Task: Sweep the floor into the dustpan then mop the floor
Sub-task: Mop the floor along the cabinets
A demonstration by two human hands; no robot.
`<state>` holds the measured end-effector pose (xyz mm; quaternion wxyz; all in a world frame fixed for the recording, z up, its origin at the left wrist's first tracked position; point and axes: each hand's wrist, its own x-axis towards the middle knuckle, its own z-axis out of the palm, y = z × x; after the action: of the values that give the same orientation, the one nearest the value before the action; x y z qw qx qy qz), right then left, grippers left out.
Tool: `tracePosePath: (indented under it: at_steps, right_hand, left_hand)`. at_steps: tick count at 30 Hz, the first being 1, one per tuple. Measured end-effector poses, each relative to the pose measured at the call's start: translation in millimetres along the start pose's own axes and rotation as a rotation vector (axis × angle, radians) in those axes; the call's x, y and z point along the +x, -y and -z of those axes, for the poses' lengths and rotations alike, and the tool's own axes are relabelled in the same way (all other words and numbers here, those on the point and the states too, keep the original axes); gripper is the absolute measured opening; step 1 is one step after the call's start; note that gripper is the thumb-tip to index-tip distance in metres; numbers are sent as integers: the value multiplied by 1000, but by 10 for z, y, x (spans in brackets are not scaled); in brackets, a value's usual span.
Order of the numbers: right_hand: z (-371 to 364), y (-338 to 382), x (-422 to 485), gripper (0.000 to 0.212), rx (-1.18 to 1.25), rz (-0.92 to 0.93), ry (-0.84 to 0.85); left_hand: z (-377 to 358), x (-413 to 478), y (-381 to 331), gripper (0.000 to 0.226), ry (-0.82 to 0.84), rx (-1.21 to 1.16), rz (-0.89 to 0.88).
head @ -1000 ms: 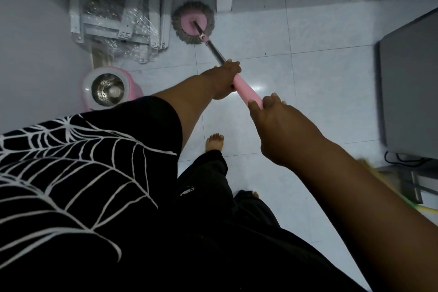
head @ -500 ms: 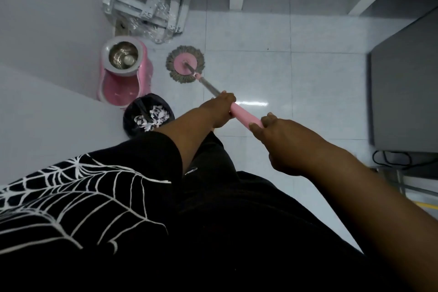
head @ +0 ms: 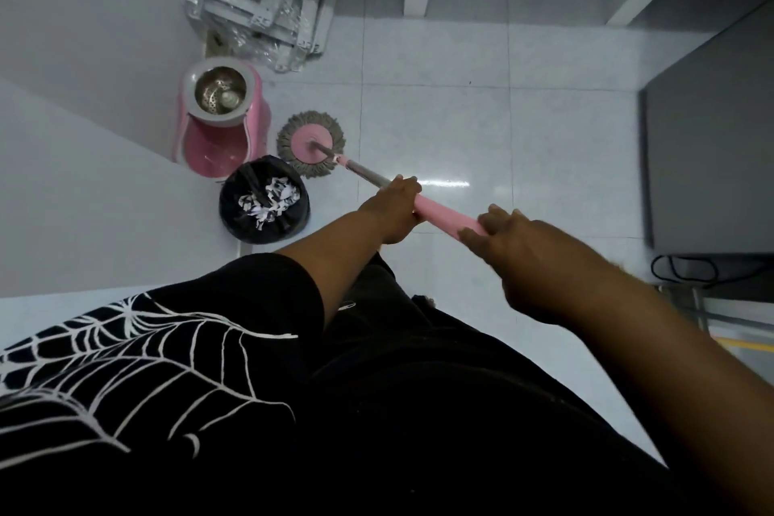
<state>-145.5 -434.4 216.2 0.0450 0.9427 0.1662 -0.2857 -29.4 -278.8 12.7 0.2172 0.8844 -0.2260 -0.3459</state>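
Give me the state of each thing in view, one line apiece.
mop bucket, upright, spinner basket empty.
mop head, flat on the floor, beside the mop bucket.
mop handle, tilted, gripped by both hands.
left hand, curled round the mop handle, lower down.
right hand, curled round the mop handle's upper end.
trash bin, upright, open, black-lined, paper scraps inside.

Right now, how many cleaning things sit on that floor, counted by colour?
Pink: 2 (round pink-and-grey spin mop, pink plastic bucket with a steel spinner basket)
Black: 1 (round black-lined bin of paper scraps)
Total: 3
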Motion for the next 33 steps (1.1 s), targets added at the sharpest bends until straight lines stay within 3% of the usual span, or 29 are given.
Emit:
tracePosePath:
  at_steps: [12, 16, 24, 33]
  right_hand:
    - [-267, -319, -1057, 64, 112, -320, 95]
    - [-303, -267, -1188, 64, 150, -394, 125]
    - [-162, -130, -905, 58, 186, -376, 111]
    - [232, -75, 163, 56, 275, -367, 112]
  left_hand:
    - [-528, 156, -1153, 43, 103, 83, -326]
    - [-578, 171, -1347, 48, 186, 113, -357]
    - [-337, 272, -1063, 38, 241, 112, -428]
    - [352, 878, -410, 50, 265, 218, -306]
